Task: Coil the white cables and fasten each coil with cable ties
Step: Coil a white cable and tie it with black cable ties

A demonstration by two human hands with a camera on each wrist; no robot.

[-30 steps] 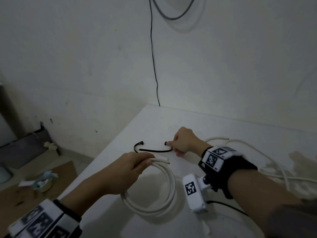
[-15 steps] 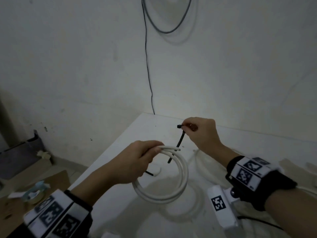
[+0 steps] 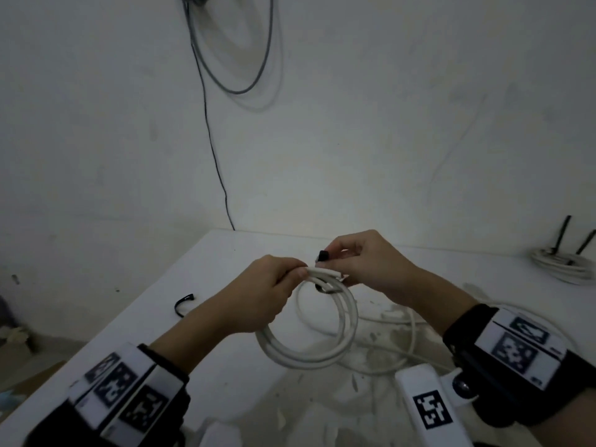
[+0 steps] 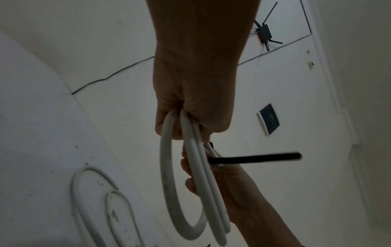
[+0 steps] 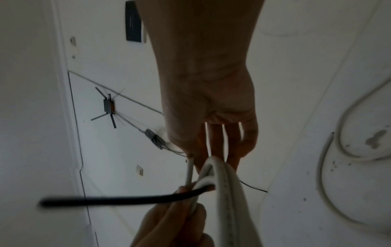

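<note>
Coil (image 3: 309, 330) of white cable is being held up above the table (image 3: 225, 375) by the left hand (image 3: 258, 298), whose fingers are curled round the gathered turns at the top. A black tie (image 4: 253, 157) is being passed round those same turns just beside that grip: its head (image 3: 322, 255) is being pinched between the thumb and fingertips of the right hand (image 3: 371, 262), while its free tail is sticking out sideways, as the wrist views show. The fastening step is judged to be in hand, with the coiling of this cable done. Next, the tail is probably needing to be bent back and fed into the head, then pulled snug; whether any threading is already being started cannot be told, the spot being hidden behind fingers. Loose cable (image 3: 403, 343) is lying on the table beneath, and a spare tie (image 3: 182, 306) is lying well to the left.
</note>
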